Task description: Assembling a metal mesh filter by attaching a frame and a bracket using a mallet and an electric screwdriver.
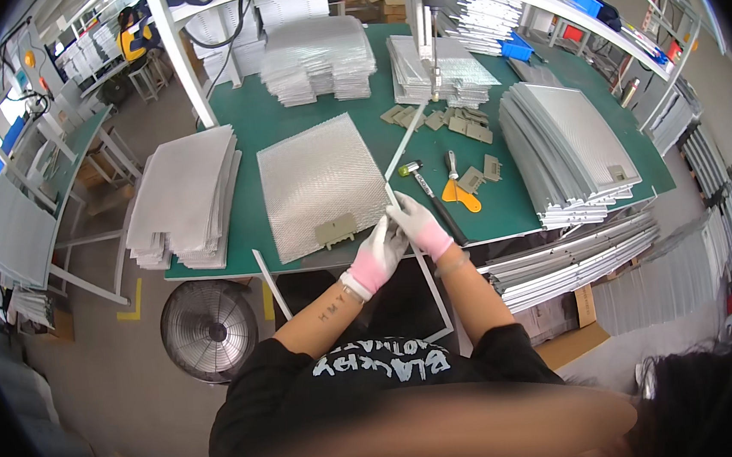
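Pale strip aslant, far end rightward

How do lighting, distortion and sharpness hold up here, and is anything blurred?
Head view: bright, fairly even light, soft sheen on the flat silver mesh panel; head view: strong fisheye bend, black corners, front edge of the green tabletop bowed; head view: white-and-pink gloved left hand and right hand read clearly, while a smooth, featureless smear covers part of the bottom.

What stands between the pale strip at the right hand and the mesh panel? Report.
Nothing visible: the pale strip at the right hand is beside the mesh panel; the beige plate on that panel isn't between.
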Tool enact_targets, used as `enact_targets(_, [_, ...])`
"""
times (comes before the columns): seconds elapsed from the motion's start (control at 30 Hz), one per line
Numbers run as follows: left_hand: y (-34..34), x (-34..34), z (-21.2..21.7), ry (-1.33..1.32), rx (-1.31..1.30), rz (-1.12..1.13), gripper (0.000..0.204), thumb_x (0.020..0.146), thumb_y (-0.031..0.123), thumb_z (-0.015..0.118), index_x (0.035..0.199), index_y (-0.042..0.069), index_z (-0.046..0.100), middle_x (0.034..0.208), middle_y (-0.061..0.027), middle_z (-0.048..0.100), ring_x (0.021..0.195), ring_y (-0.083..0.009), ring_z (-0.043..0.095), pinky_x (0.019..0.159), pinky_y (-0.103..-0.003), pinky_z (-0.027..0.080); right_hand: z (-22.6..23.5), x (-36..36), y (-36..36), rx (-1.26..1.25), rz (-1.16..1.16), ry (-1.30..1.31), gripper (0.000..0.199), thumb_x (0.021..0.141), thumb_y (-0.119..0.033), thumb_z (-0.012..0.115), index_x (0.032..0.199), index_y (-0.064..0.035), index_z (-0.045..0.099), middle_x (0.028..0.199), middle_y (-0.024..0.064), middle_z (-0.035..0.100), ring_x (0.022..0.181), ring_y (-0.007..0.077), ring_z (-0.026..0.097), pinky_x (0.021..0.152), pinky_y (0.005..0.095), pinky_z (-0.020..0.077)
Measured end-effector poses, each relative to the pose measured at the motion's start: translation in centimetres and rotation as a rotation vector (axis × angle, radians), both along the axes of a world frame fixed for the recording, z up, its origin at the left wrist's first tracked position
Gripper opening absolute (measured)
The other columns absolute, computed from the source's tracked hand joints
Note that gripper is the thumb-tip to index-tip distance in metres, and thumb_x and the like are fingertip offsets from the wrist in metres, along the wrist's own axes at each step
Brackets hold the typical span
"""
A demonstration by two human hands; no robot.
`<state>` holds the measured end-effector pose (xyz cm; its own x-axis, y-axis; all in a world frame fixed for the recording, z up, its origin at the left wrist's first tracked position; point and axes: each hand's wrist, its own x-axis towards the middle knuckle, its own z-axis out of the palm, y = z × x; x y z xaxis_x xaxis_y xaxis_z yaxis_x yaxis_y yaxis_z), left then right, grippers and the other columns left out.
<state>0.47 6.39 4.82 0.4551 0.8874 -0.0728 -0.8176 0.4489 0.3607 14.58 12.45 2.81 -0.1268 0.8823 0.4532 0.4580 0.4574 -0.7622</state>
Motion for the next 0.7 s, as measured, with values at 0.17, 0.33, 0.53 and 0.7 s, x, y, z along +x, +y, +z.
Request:
enact_targets(0.17, [-4.8, -10.1, 5.9, 0.970, 0.435, 0.298, 0.032, 0.098, 0.019, 0.049, 0.122, -0.001, 0.056, 0.127, -0.0130, 0.059, 0.122, -0.0252, 0.051, 0.102, -0.037, 0.039, 5.9, -0.5, -0.9, -0.832, 0.151, 0.463, 0.025, 0.092, -0.021, 0.059, 0.102, 0.0016, 0.054, 0.080, 0.0074, 0.059, 0.053, 0.0074, 0.047, 0.049, 0.0245, 0.0447])
enact_targets(0.33, [-1.8, -23.3, 0.9, 2.138, 0.619, 0.755, 0.042, 0.101, 0.027, 0.035, 0.113, -0.003, 0.061, 0.120, -0.0212, 0.060, 0.120, -0.0366, 0.049, 0.103, -0.040, 0.037, 6.2, -0.4, -1.3, -0.863, 0.304, 0.684, 0.013, 0.090, -0.011, 0.051, 0.095, 0.0003, 0.050, 0.076, 0.0092, 0.056, 0.054, 0.0107, 0.047, 0.054, 0.0289, 0.0476])
enact_targets(0.53, [-2.1, -20.3, 5.3, 0.642, 0.309, 0.369, 0.051, 0.102, 0.025, 0.042, 0.142, -0.006, 0.034, 0.125, -0.0090, 0.058, 0.113, -0.0174, 0.055, 0.101, -0.034, 0.043, 6.2, -0.2, -2.4, -0.824, 0.193, 0.503, 0.011, 0.091, -0.012, 0.051, 0.094, -0.0012, 0.051, 0.077, 0.0088, 0.059, 0.056, 0.0108, 0.051, 0.057, 0.0291, 0.0508])
enact_targets(0.7, [-1.7, -20.0, 4.4, 0.884, 0.201, 0.395, 0.061, 0.088, -0.003, 0.061, 0.142, -0.008, 0.032, 0.115, -0.0090, 0.060, 0.087, -0.0106, 0.063, 0.080, -0.026, 0.056, 7.8, 1.7, -4.8, -0.653, 0.152, 0.506, 0.011, 0.092, -0.010, 0.049, 0.094, -0.0002, 0.054, 0.078, 0.0087, 0.060, 0.066, 0.0134, 0.057, 0.066, 0.0291, 0.0538])
